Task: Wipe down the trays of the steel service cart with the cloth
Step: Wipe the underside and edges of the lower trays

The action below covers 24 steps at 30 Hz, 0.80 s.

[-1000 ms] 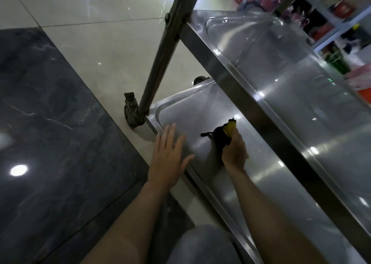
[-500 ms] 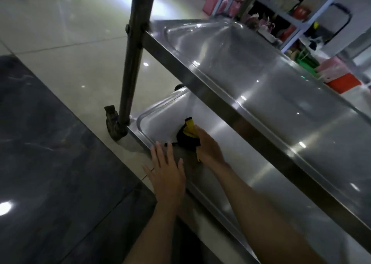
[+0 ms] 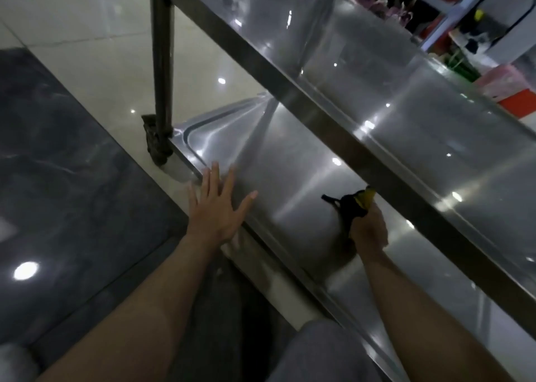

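- Since the earlier frames, the cloth (image 3: pixel 352 206) has been carried along the lower tray (image 3: pixel 290 178), away from the cart's upright post (image 3: pixel 161 62) and further under the upper tray (image 3: pixel 406 91).
- The left hand (image 3: pixel 216 210) has been kept flat, fingers straight and spread, over the lower tray's near rim, not far from the post's foot; nothing is gripped by it.
- The right hand (image 3: pixel 368 230) is closed round the bunched cloth, which is pressed to the tray floor well away from the post.
- The cloth, dark with a yellow part, is judged soft and light, easily crumpled; it is best held wadded in the fist, as it is now, so that pressure can be spread.
- The trays are seen as smooth, brushed steel, shallow pans with rounded corners and raised rims; glare suggests a slick surface over which the cloth should glide.
- A caster (image 3: pixel 155 143) is mounted at the post's foot, so the cart may roll if pushed hard.
- Polished floor tiles (image 3: pixel 72 19) lie beyond the post.
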Each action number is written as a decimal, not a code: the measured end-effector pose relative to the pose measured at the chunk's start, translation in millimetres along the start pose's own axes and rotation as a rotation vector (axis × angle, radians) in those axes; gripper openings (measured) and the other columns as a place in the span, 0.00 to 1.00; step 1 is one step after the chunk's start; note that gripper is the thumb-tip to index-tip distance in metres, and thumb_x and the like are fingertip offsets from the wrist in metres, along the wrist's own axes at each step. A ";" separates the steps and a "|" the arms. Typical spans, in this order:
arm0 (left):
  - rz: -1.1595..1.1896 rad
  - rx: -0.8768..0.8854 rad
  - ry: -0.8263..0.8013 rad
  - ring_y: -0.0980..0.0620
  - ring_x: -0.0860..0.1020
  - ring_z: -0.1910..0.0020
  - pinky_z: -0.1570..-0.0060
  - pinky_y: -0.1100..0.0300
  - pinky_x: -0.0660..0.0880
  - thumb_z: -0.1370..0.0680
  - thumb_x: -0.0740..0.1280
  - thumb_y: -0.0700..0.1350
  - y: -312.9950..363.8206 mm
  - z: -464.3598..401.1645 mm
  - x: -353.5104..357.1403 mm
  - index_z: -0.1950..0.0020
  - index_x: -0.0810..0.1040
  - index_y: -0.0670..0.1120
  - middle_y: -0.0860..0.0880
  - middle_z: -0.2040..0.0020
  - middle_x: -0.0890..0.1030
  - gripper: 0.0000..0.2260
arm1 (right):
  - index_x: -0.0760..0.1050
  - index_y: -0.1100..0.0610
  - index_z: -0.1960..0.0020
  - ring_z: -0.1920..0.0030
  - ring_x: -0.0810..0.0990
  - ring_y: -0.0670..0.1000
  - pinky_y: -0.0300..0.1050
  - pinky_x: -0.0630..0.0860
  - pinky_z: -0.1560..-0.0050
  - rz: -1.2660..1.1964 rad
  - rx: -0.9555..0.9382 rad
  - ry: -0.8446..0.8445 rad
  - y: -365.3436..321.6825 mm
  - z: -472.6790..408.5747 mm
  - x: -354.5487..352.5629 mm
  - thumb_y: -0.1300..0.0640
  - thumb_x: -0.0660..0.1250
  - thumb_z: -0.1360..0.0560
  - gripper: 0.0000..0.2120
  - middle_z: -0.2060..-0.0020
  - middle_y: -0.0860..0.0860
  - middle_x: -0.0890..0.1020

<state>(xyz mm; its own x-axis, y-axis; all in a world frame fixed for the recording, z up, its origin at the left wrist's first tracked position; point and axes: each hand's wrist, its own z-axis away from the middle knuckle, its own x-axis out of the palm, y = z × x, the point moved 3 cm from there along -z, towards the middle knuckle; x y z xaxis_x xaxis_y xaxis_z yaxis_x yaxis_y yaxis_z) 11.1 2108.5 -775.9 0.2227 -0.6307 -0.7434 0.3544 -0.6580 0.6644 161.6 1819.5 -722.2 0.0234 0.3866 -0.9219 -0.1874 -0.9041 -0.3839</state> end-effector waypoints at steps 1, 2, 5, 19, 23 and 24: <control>-0.012 0.040 0.020 0.51 0.33 0.19 0.22 0.40 0.34 0.20 0.47 0.72 4.7 6.7 3.1 0.17 0.39 0.60 0.51 0.17 0.33 0.36 | 0.64 0.60 0.22 0.28 0.69 0.61 0.58 0.60 0.24 -0.025 0.033 0.021 1.6 1.1 1.8 0.55 0.53 0.14 0.22 0.28 0.56 0.72; -0.022 0.067 0.028 0.51 0.34 0.19 0.21 0.40 0.35 0.19 0.47 0.71 8.1 14.8 8.6 0.17 0.39 0.61 0.51 0.17 0.34 0.34 | 0.66 0.60 0.24 0.30 0.71 0.60 0.56 0.61 0.25 -0.049 0.053 0.021 3.4 -2.6 7.5 0.54 0.53 0.14 0.21 0.31 0.54 0.73; -0.038 0.057 -0.021 0.50 0.33 0.19 0.21 0.36 0.40 0.18 0.48 0.69 20.1 35.7 29.5 0.17 0.38 0.58 0.51 0.18 0.32 0.34 | 0.76 0.56 0.33 0.38 0.78 0.60 0.51 0.69 0.37 -0.036 -0.079 0.039 -29.4 5.9 19.4 0.52 0.58 0.16 0.17 0.39 0.56 0.80; -0.080 -0.102 -0.158 0.54 0.29 0.21 0.29 0.24 0.39 0.25 0.47 0.77 22.7 37.1 39.1 0.18 0.34 0.60 0.54 0.19 0.29 0.42 | 0.64 0.48 0.21 0.28 0.72 0.56 0.54 0.70 0.28 0.047 -0.374 -0.042 -34.6 18.3 44.0 0.68 0.59 0.23 0.32 0.26 0.51 0.73; -0.085 -0.104 -0.096 0.52 0.30 0.20 0.30 0.25 0.35 0.22 0.46 0.75 32.1 38.5 44.1 0.17 0.36 0.59 0.50 0.17 0.32 0.39 | 0.74 0.57 0.30 0.35 0.77 0.60 0.50 0.73 0.37 0.062 -0.139 0.045 47.5 15.7 3.9 0.64 0.59 0.20 0.20 0.35 0.58 0.80; -0.084 -0.104 -0.058 0.51 0.31 0.19 0.29 0.25 0.35 0.22 0.46 0.74 35.0 38.4 47.4 0.17 0.38 0.59 0.48 0.17 0.34 0.39 | 0.74 0.57 0.31 0.36 0.78 0.60 0.51 0.73 0.38 0.057 -0.086 0.073 72.9 16.1 -4.7 0.63 0.59 0.19 0.18 0.36 0.58 0.80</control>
<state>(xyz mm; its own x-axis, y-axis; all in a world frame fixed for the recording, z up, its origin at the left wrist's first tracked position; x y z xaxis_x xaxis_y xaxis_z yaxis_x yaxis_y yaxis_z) -0.9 2039.8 -785.0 0.1360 -0.5997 -0.7886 0.4630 -0.6652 0.5858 132.0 1754.7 -745.0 0.0872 0.3224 -0.9426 -0.1058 -0.9378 -0.3306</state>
